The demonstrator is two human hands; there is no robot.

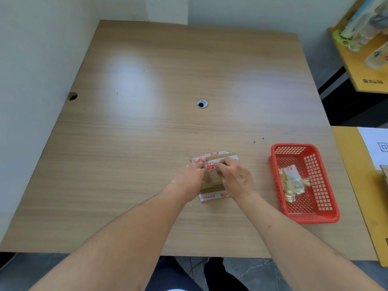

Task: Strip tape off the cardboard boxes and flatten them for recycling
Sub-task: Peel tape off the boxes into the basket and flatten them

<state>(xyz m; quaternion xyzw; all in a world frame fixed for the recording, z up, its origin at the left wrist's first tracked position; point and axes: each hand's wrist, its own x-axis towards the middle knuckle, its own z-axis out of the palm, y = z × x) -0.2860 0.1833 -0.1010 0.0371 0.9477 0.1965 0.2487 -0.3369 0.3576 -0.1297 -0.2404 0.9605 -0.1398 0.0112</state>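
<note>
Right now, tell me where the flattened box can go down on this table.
Bare wood runs across the table left of the box, from the hands to the wall, and beyond the cable hole. A narrower strip lies between box and basket. It is crowded around both hands and in the basket, which holds stripped tape.

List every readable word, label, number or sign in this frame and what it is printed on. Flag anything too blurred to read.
"完好" in white on red: tape across the cardboard box, between the two hands.
Small red print and QR-like red squares on the same tape: too small to read.
Dark characters on the yellow board, far right: blurred.
Black square mark on the white sheet: cut off, unreadable.
Red mark on the tape scraps in the red basket: too small.
</note>
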